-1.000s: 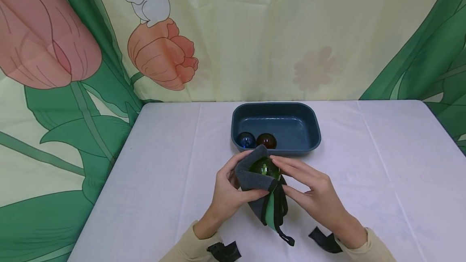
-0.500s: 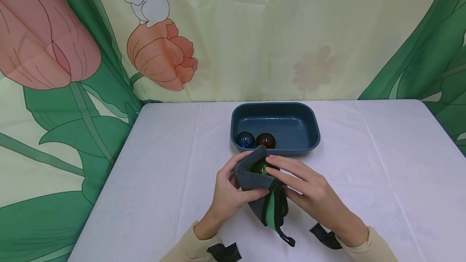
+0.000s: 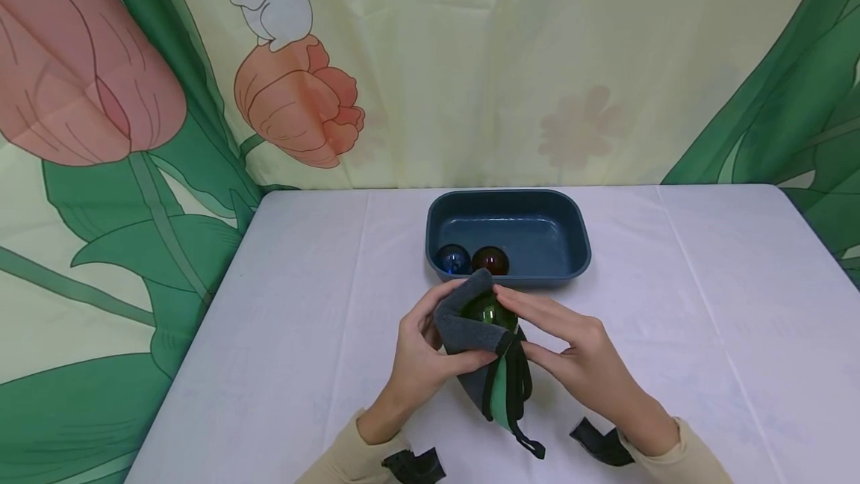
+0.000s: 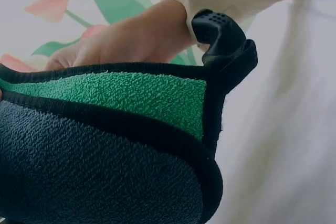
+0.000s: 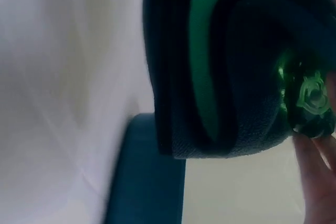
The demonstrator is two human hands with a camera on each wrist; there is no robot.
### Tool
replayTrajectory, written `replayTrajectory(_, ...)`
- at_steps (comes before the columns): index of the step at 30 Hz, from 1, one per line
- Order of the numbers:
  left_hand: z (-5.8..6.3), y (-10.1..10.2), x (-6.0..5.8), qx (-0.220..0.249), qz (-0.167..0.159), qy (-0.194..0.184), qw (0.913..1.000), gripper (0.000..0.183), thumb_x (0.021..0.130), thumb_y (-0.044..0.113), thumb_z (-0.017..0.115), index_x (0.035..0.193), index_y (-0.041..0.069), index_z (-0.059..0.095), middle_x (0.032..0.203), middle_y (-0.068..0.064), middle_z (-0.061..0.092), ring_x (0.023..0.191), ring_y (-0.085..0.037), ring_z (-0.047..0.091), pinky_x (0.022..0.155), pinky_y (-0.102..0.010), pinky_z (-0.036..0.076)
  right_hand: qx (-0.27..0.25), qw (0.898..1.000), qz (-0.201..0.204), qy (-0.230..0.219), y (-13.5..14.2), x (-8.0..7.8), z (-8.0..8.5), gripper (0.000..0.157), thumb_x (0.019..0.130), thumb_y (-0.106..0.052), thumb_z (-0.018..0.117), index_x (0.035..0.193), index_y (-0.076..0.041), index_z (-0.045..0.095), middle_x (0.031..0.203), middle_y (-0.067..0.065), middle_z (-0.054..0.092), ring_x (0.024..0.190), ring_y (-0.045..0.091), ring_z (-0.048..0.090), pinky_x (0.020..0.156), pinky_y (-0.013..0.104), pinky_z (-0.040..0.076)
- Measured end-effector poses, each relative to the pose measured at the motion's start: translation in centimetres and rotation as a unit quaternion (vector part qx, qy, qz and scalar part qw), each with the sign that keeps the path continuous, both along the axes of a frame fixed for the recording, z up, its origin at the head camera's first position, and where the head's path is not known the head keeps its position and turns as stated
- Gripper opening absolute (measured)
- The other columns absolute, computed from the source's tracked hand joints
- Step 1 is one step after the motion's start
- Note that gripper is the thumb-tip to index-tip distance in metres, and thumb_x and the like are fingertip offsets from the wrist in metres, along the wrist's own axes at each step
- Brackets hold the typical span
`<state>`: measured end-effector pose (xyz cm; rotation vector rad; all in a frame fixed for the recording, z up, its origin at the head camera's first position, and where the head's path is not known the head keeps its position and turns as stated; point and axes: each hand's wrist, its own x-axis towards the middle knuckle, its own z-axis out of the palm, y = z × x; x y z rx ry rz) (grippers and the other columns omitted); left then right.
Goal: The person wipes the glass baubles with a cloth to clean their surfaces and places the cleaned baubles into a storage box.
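A folded microfibre towel (image 3: 470, 331), dark grey-blue on one face and green on the other, has black edging and a hanging loop. It wraps a green glass ball (image 3: 487, 309), whose upper part shows through the fold. My left hand (image 3: 416, 353) grips the towel from the left, thumb across its front. On the other side, my right hand (image 3: 578, 346) has its fingertips on top of the ball and its thumb low at the towel's edge. The right wrist view shows the fingers (image 5: 310, 166) against the ball (image 5: 313, 98). In the left wrist view the towel (image 4: 100, 156) hides the ball.
Just beyond the hands stands a dark blue rectangular tray (image 3: 537, 245). A blue glass ball (image 3: 454, 258) and an amber-brown one (image 3: 490, 260) lie in its near left corner. White cloth covers the table (image 3: 672, 305), with a printed curtain (image 3: 457, 66) behind.
My right fingers slid farther over the ball half a second ago, and now have drawn back toward its upper right edge. The left hand and the towel have stayed nearly still.
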<state>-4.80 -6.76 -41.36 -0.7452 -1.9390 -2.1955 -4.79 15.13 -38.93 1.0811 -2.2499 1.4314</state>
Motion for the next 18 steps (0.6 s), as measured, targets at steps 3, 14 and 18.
replayTrajectory(3, 0.1, 0.03, 0.01, 0.003, 0.001, -0.008, 1.0, 0.066, 0.082, 0.016, 0.082, 0.139, 0.003, 0.051, 0.133, -0.021, 0.057, 0.115, -0.023, 0.063, 0.099, -0.036, 0.052, 0.005, 0.998, -0.01, -0.057, 0.13, 0.14, 0.03, 0.065, 0.078, 0.005, 0.079, 0.139, -0.005, 0.057, 0.141, 0.007, 0.059, 0.132, 0.009, 0.053, 0.1, 0.02, 0.047)
replayTrajectory(14, 0.23, 0.25, 0.13, 0.008, 0.027, -0.047, 0.9985, 0.068, 0.078, 0.009, 0.084, 0.138, 0.003, 0.053, 0.131, -0.02, 0.059, 0.113, -0.022, 0.063, 0.096, -0.032, 0.054, 0.012, 0.995, -0.003, 0.096, -0.14, -0.26, -0.06, 0.046, 0.101, -0.033, 0.054, 0.131, 0.001, 0.061, 0.139, 0.016, 0.057, 0.133, 0.017, 0.051, 0.103, 0.018, 0.043)
replayTrajectory(18, 0.22, 0.23, 0.12, 0.009, 0.026, -0.046, 0.9986, 0.068, 0.078, 0.013, 0.085, 0.137, 0.003, 0.053, 0.132, -0.02, 0.059, 0.114, -0.021, 0.062, 0.097, -0.032, 0.053, 0.014, 0.993, 0.0, 0.117, -0.21, -0.42, -0.05, 0.044, 0.102, -0.033, 0.053, 0.128, 0.0, 0.064, 0.136, 0.015, 0.06, 0.131, 0.017, 0.052, 0.103, 0.018, 0.043)
